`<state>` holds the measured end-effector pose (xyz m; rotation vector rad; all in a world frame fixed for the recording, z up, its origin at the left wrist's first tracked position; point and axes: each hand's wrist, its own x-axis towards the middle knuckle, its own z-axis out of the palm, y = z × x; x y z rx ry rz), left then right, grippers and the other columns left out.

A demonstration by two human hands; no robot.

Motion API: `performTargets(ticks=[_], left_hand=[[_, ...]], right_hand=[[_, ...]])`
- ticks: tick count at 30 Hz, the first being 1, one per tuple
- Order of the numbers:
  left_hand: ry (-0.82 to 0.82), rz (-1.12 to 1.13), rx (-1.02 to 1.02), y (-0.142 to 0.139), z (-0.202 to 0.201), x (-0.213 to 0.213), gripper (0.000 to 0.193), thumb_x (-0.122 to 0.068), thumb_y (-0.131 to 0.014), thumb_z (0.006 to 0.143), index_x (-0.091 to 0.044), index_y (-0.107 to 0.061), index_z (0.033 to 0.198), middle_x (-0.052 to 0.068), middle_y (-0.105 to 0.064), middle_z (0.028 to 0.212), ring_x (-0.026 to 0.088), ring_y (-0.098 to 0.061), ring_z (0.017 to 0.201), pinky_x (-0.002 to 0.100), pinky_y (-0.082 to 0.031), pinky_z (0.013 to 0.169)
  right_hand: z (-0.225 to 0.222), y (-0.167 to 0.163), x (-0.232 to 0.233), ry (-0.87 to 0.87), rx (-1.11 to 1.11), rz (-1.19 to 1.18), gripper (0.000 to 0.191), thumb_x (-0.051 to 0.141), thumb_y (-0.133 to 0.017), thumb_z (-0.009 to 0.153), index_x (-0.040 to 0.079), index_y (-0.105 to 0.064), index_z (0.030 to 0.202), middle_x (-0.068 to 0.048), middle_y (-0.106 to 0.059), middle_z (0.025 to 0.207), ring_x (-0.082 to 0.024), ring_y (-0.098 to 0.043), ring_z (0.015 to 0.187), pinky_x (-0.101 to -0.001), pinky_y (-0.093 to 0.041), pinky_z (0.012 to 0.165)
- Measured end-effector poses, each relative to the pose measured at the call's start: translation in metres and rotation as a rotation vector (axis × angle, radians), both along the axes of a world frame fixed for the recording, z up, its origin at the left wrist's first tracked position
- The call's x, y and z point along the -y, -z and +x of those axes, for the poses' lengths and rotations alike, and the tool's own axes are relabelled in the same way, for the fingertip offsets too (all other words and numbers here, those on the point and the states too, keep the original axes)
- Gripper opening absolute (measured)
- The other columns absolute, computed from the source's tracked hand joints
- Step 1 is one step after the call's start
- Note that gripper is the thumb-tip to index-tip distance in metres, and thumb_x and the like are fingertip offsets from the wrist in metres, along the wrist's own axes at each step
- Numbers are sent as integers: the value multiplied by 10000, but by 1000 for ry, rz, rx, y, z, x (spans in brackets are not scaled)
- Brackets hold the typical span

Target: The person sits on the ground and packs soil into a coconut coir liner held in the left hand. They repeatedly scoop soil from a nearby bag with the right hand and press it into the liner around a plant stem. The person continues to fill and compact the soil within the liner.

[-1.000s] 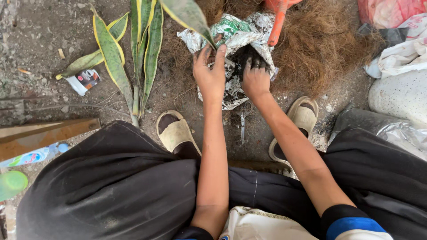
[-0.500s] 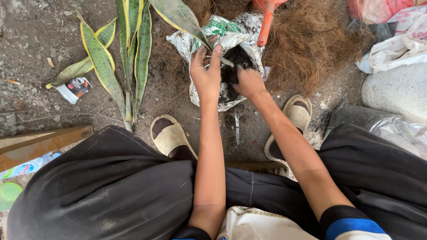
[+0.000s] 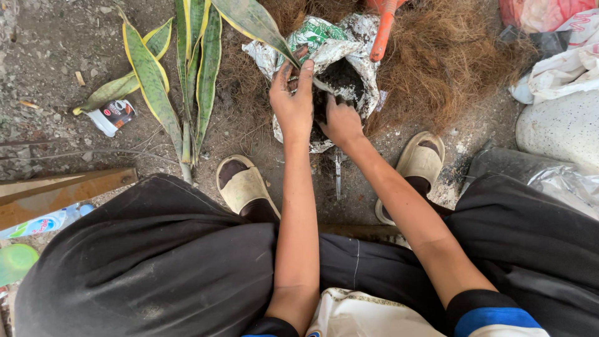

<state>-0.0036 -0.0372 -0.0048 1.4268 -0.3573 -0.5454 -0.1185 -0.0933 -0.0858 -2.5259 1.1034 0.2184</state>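
Left hand (image 3: 292, 100): fingers clasp the rim of the crumpled white-green plastic soil bag (image 3: 349, 37). Right hand (image 3: 340, 122): fingers buried in soil, grip indeterminable. Adjacent: yellow-edged long green leaves (image 3: 153, 81), orange plastic handle (image 3: 382, 34), brown coconut fibre heap (image 3: 449, 68).

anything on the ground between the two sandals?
Head view: a small metal tool lies on the dirt between the left sandal and right sandal, below the soil-filled bag.

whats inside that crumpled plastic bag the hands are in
Dark soil fills the open plastic bag. The right hand presses into it, fingertips buried; the left hand holds the bag's rim beside a long leaf. Whatever lies deeper is covered by soil and hands.
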Motion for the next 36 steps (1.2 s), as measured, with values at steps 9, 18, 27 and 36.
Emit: performTargets(ticks=[9,18,27,36], left_hand=[[-14,11,35,0,1,2,316,-204,-731,988,-39,-724,1258,123,-737,1190,167,-676,1080,313,-519,979],[-4,-21,12,3,-2,4,411,-251,-737,971,23,-690,1274,138,-750,1172,166,-681,1039,298,-532,934],[19,-52,51,8,0,2,436,-269,-745,976,38,-684,1280,149,-745,1184,162,-677,1075,294,-519,993],[26,-26,54,5,0,0,335,-223,-726,1002,-17,-707,1265,115,-739,1175,162,-666,1092,316,-506,1012]], right_hand=[[-2,-19,-3,64,-128,130,998,386,-817,800,-70,-283,1509,-300,-661,1071,-460,-647,1003,-505,-535,884],[-14,-13,-12,-57,-85,-1,850,281,-843,802,-47,-423,1464,-253,-693,1027,-400,-699,927,-465,-571,855],[-14,-17,20,122,116,257,523,199,-821,831,-14,-576,1241,-239,-725,1011,-351,-726,907,-418,-586,844],[-20,-34,33,847,859,1496,370,280,-585,901,49,-567,1189,-131,-747,993,-238,-768,804,-379,-657,621]])
